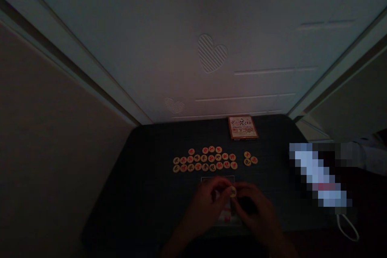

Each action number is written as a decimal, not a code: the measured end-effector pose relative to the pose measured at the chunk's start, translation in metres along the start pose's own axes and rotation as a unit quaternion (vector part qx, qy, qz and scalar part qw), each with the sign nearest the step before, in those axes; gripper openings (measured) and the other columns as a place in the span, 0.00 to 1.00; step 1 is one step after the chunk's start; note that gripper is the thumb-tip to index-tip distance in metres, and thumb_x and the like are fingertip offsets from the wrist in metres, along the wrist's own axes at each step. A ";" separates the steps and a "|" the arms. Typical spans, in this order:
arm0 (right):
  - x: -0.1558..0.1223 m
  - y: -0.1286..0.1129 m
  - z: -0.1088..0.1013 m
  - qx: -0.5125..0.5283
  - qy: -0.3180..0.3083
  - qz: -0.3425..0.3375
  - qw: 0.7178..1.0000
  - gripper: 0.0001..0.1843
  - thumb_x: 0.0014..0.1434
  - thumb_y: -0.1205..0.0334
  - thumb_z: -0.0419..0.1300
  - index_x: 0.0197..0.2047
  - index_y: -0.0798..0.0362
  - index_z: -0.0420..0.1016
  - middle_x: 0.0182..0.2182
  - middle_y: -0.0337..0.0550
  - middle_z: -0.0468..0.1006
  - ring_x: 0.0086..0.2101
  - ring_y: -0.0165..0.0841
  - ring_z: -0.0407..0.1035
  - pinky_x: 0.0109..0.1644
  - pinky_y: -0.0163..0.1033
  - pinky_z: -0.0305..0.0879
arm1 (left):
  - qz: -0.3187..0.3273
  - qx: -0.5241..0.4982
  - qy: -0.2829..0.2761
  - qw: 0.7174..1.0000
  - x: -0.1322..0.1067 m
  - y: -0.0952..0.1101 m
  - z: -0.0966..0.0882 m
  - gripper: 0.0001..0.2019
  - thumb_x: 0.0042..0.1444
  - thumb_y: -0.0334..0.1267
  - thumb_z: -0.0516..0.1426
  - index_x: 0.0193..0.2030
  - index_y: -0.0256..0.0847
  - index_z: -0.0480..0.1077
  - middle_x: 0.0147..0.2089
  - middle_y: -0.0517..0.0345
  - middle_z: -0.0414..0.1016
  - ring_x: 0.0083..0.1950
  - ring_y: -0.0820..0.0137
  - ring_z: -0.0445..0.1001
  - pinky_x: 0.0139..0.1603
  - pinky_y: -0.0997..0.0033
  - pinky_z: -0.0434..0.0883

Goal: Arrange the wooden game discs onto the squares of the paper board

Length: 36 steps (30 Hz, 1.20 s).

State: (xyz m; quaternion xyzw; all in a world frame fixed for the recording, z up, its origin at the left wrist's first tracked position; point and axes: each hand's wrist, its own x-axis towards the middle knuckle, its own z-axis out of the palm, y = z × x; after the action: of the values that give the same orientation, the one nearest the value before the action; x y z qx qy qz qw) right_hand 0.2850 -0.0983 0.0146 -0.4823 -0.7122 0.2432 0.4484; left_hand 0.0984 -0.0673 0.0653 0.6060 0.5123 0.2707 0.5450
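Note:
A round wooden Chinese chess piece (232, 192) is pinched between the fingertips of both my hands, low over the near half of the table. My left hand (210, 201) grips it from the left with thumb and curled fingers. From the other side, the thumb and fingertips of my right hand (255, 205) close on it. Beneath my hands lies a clear, pale-edged flat thing (217, 179) with pinkish-red marks, mostly covered. Just beyond are rows of chess pieces (204, 158) with red or black characters. Three more pieces (247, 162) form a cluster to the right.
A flat Chinese chess box (242, 127) lies near the back of the dark table (145, 189). Behind the table rises a pale panel (181, 8) with embossed hearts. At the right edge is a pixelated, whitish long object (320, 177) with a cord loop (347, 229).

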 end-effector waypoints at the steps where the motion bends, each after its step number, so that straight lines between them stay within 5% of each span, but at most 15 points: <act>1: 0.000 0.000 0.000 0.001 -0.001 0.001 1.000 0.04 0.63 0.64 0.64 0.42 0.47 0.77 0.45 0.44 0.83 0.44 0.36 0.79 0.47 0.38 0.77 | 0.002 0.006 -0.005 1.000 0.000 0.001 -0.001 0.11 0.66 0.47 0.58 0.47 0.45 0.77 0.42 0.59 0.82 0.43 0.68 0.78 0.44 0.70 0.70; 8: 0.002 0.004 0.004 -0.007 0.004 0.008 1.000 0.06 0.63 0.62 0.64 0.44 0.47 0.77 0.43 0.45 0.82 0.44 0.37 0.79 0.48 0.40 0.77 | 0.012 0.070 -0.019 0.997 0.006 0.004 -0.008 0.11 0.66 0.45 0.57 0.48 0.46 0.77 0.42 0.59 0.83 0.40 0.69 0.77 0.43 0.71 0.70; 25: -0.002 0.022 0.005 0.011 0.019 0.090 0.996 0.09 0.68 0.63 0.56 0.49 0.48 0.75 0.44 0.47 0.80 0.45 0.38 0.77 0.49 0.43 0.76 | 0.027 0.279 0.049 0.959 0.009 -0.010 0.002 0.07 0.65 0.42 0.58 0.45 0.48 0.76 0.38 0.60 0.82 0.39 0.66 0.78 0.45 0.65 0.72; 36: -0.002 0.023 0.008 0.001 0.017 0.078 0.997 0.11 0.68 0.63 0.56 0.52 0.48 0.75 0.45 0.47 0.80 0.45 0.39 0.77 0.48 0.43 0.77 | 0.083 0.347 0.057 0.932 0.012 -0.006 0.010 0.06 0.65 0.36 0.58 0.46 0.48 0.76 0.44 0.59 0.82 0.46 0.64 0.78 0.46 0.65 0.74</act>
State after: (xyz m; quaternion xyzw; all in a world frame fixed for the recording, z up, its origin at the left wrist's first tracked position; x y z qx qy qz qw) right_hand 0.2892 -0.0896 -0.0075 -0.5399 -0.6644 0.2702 0.4406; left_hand 0.1092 -0.0603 0.0542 0.7813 0.5527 0.1543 0.2457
